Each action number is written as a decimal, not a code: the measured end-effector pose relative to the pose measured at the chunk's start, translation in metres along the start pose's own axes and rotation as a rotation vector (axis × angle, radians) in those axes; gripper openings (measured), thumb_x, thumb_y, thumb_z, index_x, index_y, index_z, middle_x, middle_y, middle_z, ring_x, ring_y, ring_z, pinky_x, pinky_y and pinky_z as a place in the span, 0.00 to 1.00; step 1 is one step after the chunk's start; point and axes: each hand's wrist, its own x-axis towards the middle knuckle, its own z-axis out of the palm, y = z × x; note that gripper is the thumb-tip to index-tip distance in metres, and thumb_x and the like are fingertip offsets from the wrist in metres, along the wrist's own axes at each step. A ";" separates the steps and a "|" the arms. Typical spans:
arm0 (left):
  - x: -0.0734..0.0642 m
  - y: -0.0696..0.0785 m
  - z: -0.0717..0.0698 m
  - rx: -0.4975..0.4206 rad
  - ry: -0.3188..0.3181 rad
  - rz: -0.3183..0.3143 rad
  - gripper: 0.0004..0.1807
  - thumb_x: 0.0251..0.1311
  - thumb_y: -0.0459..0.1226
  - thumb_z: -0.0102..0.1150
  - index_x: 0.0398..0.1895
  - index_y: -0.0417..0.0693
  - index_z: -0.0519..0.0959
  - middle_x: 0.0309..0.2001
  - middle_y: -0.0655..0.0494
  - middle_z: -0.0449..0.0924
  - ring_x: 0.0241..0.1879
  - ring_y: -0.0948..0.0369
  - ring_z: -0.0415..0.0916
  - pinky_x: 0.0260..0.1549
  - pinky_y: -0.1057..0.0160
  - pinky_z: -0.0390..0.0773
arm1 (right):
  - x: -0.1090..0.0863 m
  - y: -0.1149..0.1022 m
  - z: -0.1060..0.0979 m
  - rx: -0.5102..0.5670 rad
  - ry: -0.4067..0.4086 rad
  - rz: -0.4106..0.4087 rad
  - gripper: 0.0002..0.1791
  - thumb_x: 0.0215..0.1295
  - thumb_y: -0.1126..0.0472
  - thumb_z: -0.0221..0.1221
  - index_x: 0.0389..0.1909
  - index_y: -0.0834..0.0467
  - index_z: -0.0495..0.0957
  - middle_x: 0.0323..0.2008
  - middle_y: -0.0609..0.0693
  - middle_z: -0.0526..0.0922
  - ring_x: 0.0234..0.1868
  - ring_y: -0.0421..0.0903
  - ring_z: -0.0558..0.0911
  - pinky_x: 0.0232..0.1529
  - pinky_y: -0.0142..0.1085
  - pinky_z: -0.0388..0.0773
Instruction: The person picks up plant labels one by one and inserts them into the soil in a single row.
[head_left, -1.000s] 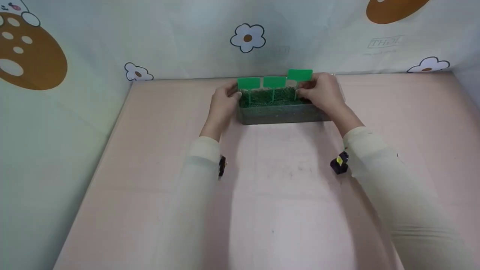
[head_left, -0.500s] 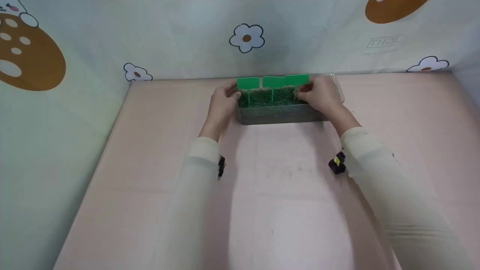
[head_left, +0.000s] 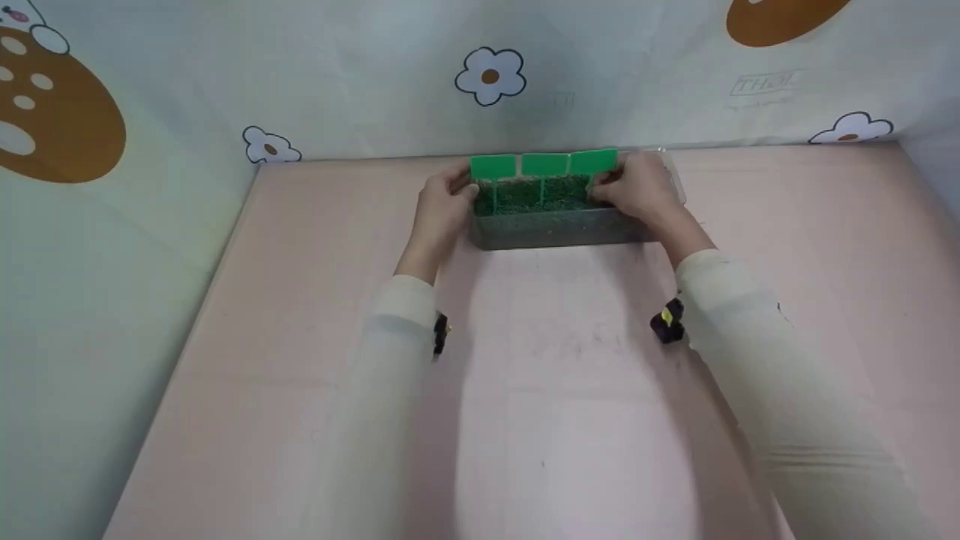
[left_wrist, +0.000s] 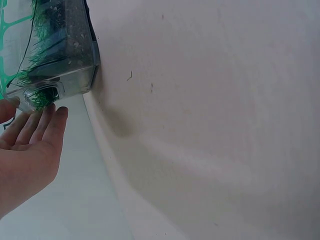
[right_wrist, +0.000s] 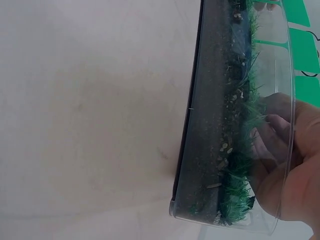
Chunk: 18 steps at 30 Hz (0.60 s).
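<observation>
A long clear plastic box point(head_left: 555, 229), with dark soil and green grass point(head_left: 562, 193) inside, stands at the back of the table. Three green plant labels stand in a row in the grass: a left one point(head_left: 493, 166), a middle one point(head_left: 545, 164) and a right one point(head_left: 593, 161), which tilts slightly. My left hand point(head_left: 441, 214) holds the box's left end; in the left wrist view its thumb is at the rim and its fingertips meet the end wall. My right hand point(head_left: 649, 187) reaches over the rim and pinches the right label's stem low down, by the grass.
The pinkish table point(head_left: 555, 375) runs toward me. Right behind the box rises a pale wall sheet point(head_left: 360, 90) with flower prints, and another side of it stands at the left. Small dark specks point(left_wrist: 151, 87) lie on the table in the left wrist view.
The right plant label has gone down from above the others to about their height, with my right hand slightly lower. My left hand and the box have stayed in place.
</observation>
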 end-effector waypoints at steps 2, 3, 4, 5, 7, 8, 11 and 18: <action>0.000 0.000 0.000 -0.003 -0.003 -0.007 0.24 0.76 0.36 0.47 0.73 0.51 0.66 0.70 0.58 0.72 0.70 0.64 0.68 0.69 0.67 0.70 | 0.000 -0.001 -0.001 0.007 -0.014 0.019 0.08 0.64 0.59 0.61 0.28 0.58 0.79 0.22 0.45 0.76 0.28 0.43 0.71 0.28 0.31 0.67; 0.000 0.000 0.000 -0.003 -0.005 -0.011 0.25 0.76 0.36 0.47 0.74 0.51 0.66 0.70 0.58 0.72 0.70 0.64 0.68 0.69 0.67 0.70 | 0.001 -0.001 -0.001 0.011 -0.019 0.025 0.08 0.64 0.59 0.61 0.28 0.58 0.78 0.22 0.44 0.75 0.28 0.43 0.71 0.28 0.32 0.67; 0.000 0.000 0.000 -0.005 -0.006 -0.016 0.25 0.76 0.36 0.47 0.74 0.52 0.66 0.70 0.58 0.71 0.70 0.64 0.68 0.69 0.67 0.70 | 0.001 -0.001 -0.002 0.011 -0.025 0.032 0.08 0.64 0.58 0.61 0.27 0.57 0.78 0.22 0.44 0.74 0.27 0.43 0.71 0.27 0.31 0.67; 0.000 0.001 -0.001 -0.005 -0.008 -0.022 0.25 0.76 0.36 0.47 0.74 0.52 0.65 0.70 0.59 0.71 0.70 0.64 0.68 0.69 0.67 0.70 | 0.001 -0.002 -0.002 0.012 -0.031 0.037 0.08 0.64 0.58 0.61 0.27 0.57 0.77 0.22 0.44 0.73 0.27 0.43 0.71 0.27 0.31 0.67; 0.000 0.001 -0.001 -0.010 -0.010 -0.029 0.25 0.76 0.36 0.47 0.74 0.52 0.65 0.70 0.59 0.71 0.70 0.64 0.68 0.69 0.67 0.70 | 0.001 -0.001 -0.003 0.021 -0.045 0.041 0.08 0.64 0.58 0.61 0.27 0.57 0.77 0.22 0.44 0.73 0.26 0.42 0.71 0.26 0.31 0.67; 0.000 0.000 -0.001 -0.009 -0.012 -0.029 0.25 0.76 0.36 0.47 0.74 0.52 0.65 0.70 0.59 0.71 0.70 0.65 0.68 0.69 0.67 0.70 | 0.001 -0.001 -0.003 0.023 -0.054 0.042 0.08 0.65 0.58 0.60 0.27 0.57 0.77 0.22 0.44 0.73 0.26 0.43 0.71 0.27 0.31 0.67; 0.001 0.000 0.000 -0.009 -0.021 -0.030 0.25 0.76 0.36 0.47 0.74 0.52 0.65 0.70 0.59 0.71 0.70 0.65 0.67 0.69 0.67 0.70 | 0.001 0.001 -0.006 0.040 -0.094 0.056 0.09 0.65 0.57 0.61 0.29 0.58 0.77 0.25 0.45 0.75 0.30 0.44 0.72 0.29 0.31 0.69; 0.002 0.000 -0.001 0.001 -0.015 -0.038 0.25 0.76 0.36 0.47 0.75 0.52 0.64 0.71 0.59 0.70 0.71 0.64 0.67 0.69 0.67 0.70 | -0.001 0.001 -0.016 0.125 -0.167 0.051 0.15 0.66 0.55 0.63 0.46 0.62 0.83 0.41 0.54 0.85 0.38 0.41 0.79 0.37 0.29 0.76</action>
